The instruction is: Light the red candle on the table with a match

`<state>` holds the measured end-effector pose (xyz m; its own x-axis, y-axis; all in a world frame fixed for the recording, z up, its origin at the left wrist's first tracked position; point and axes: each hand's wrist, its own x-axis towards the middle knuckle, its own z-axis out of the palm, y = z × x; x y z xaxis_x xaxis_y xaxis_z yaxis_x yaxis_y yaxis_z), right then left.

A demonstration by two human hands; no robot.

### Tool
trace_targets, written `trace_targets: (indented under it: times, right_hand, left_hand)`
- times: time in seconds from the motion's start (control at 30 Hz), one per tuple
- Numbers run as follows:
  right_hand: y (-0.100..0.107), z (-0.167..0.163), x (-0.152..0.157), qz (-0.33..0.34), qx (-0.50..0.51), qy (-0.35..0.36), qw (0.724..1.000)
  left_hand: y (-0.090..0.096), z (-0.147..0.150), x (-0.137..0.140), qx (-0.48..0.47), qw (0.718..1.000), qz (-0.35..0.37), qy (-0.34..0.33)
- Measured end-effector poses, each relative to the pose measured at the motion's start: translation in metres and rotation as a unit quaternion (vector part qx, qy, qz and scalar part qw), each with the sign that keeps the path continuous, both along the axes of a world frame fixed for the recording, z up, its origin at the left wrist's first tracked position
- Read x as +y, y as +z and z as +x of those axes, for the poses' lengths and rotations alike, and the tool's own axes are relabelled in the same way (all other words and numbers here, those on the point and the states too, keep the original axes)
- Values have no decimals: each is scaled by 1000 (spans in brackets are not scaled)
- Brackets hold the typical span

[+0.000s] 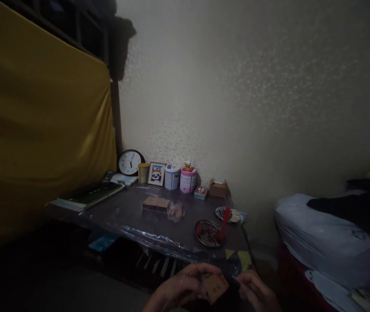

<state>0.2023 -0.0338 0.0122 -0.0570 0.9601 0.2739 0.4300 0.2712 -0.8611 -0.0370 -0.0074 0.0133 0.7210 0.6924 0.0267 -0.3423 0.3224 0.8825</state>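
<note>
A dim room with a pale speckled wall holds a low dark table (159,225) wrapped in clear plastic. Along the wall stand one round black clock (130,162), one framed panda picture (156,173) and two round tins (180,177); two small dishes (209,233) sit nearer the table's front. Below the table's front edge, the left hand (180,288) pinches one small tan cardboard box (215,288), fingers curled round it. The right hand (257,292) is just beside the box, fingers drawn together; what they pinch cannot be told.

Both hands low and close together: left hand (185,287) curled with fingers bent inward, right hand (257,291) pinched, fingertips turned toward the left
</note>
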Motion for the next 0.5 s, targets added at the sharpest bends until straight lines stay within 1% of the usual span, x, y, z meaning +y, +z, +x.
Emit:
trace_targets:
  times: [0.1,0.17,0.23,0.33,0.4,0.5]
  right_hand:
    - [-11,1,6,-39,80,-24,996]
    - [-17,2,9,-50,126,-27,990]
    - [-20,2,11,-53,158,-24,986]
    - [-20,0,10,-55,194,-18,979]
    - [-19,-2,8,-51,210,-22,976]
    - [-13,-7,3,-49,193,-23,980]
  left_hand:
    - [-13,7,6,-42,999,15,13]
    - [-12,10,5,-74,997,21,15]
    - [-7,13,2,-92,995,19,19]
    - [2,16,-3,-88,996,15,30]
    - [4,18,-5,-71,997,16,36]
    - [3,21,-5,-43,998,23,41]
